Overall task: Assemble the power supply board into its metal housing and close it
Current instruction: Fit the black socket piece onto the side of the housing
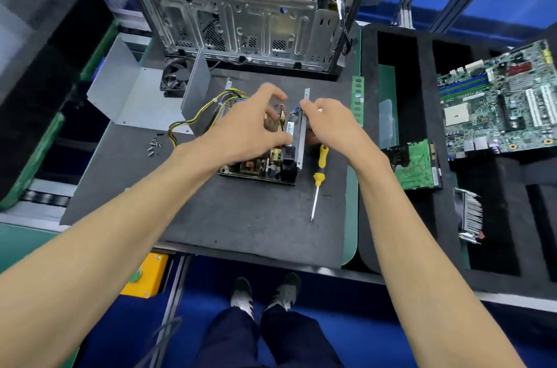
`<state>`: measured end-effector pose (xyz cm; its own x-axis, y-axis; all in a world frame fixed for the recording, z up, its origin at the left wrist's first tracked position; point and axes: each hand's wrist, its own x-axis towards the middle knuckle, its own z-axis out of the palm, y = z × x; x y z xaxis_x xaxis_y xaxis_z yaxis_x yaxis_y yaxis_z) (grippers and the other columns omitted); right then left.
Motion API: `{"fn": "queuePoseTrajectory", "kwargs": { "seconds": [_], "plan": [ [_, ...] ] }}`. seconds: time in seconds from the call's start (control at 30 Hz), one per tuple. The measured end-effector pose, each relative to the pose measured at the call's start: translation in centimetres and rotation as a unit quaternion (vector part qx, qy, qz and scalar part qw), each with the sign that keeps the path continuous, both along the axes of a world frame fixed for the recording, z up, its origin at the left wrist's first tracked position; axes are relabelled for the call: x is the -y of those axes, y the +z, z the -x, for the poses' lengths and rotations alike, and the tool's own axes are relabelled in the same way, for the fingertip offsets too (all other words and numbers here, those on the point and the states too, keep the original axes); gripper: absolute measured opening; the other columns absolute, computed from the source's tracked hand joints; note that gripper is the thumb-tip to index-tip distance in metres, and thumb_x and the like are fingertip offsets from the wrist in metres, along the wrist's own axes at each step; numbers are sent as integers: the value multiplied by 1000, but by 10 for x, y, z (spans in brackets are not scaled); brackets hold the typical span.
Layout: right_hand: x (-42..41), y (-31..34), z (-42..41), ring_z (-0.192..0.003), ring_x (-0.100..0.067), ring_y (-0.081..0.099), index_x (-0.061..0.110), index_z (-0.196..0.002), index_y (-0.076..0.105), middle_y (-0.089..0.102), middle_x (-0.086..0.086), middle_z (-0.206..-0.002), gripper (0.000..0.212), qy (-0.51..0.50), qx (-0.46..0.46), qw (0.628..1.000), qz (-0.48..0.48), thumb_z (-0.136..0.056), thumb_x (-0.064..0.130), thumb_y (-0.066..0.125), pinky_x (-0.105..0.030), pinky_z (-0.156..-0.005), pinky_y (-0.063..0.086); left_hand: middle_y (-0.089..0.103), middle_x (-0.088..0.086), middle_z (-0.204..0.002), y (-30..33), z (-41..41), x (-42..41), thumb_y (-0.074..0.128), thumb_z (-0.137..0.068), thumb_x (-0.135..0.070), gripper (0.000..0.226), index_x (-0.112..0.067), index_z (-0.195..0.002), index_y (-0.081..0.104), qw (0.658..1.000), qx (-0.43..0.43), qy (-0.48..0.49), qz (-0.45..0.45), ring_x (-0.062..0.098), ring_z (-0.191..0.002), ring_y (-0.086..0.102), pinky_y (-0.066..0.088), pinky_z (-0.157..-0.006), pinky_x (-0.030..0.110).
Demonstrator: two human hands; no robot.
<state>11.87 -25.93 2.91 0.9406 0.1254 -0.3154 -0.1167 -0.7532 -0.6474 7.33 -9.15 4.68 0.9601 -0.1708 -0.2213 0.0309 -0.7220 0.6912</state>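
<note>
The power supply board [259, 164] sits in the open lower half of its metal housing [300, 141] on the dark mat, with a black fan at its right side. Yellow and black cables [193, 123] loop out to the left. My left hand [244, 126] rests over the board, fingers spread and curled down into it. My right hand [328, 120] grips the right wall of the housing near its top corner. The grey bent cover [135, 99] lies apart at the back left.
A yellow-handled screwdriver [319, 177] lies just right of the housing. Several loose screws [153, 147] sit to the left. A PC chassis [241, 27] stands behind. A RAM stick [357, 99], motherboard [500, 99], green card [417, 168] and heatsink [470, 217] lie at right.
</note>
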Motion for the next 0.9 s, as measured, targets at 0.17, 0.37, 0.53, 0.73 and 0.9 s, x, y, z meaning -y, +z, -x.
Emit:
{"fn": "queuePoseTrajectory", "kwargs": {
  "seconds": [0.17, 0.37, 0.53, 0.73, 0.9],
  "plan": [
    [0, -2, 11, -87, -32, 59, 14, -83, 47, 52, -7, -84, 32, -38, -12, 996, -78, -107, 33, 39, -45, -91, 52, 43, 2, -154, -4, 7, -9, 75, -74, -60, 98, -19, -154, 36, 968, 69, -186, -156, 23, -142, 35, 29, -119, 42],
    [-3, 2, 18, -83, -24, 55, 16, -88, 50, 52, -4, -85, 18, -94, -36, 986, -130, -102, 25, 43, -46, -87, 58, 48, 8, -145, -5, -5, -4, 86, -65, -54, 111, -11, -152, 32, 946, 110, -219, -212, 26, -134, 40, 35, -109, 40],
    [-5, 9, 18, -80, -19, 54, 14, -94, 56, 51, -1, -85, 18, -98, -42, 984, -140, -104, 22, 43, -27, -62, 55, 58, 5, -138, -2, -15, -5, 85, -55, -64, 110, -12, -144, 46, 934, 133, -236, -232, 27, -128, 50, 34, -105, 46],
    [-7, 7, 21, -82, -23, 55, 14, -91, 50, 48, -3, -86, 17, -95, -21, 989, -110, -103, 23, 43, -41, -79, 62, 59, 2, -133, -12, -9, -9, 79, -57, -72, 109, -15, -143, 45, 915, 193, -237, -266, 24, -125, 49, 31, -103, 42],
    [-7, 5, 20, -86, -26, 63, 17, -85, 51, 52, -1, -84, 21, -112, -28, 986, -120, -103, 25, 45, -42, -82, 62, 59, 2, -136, -11, -14, -10, 78, -58, -71, 108, -16, -145, 45, 920, 179, -249, -244, 22, -126, 48, 30, -104, 41]
  ]
}}
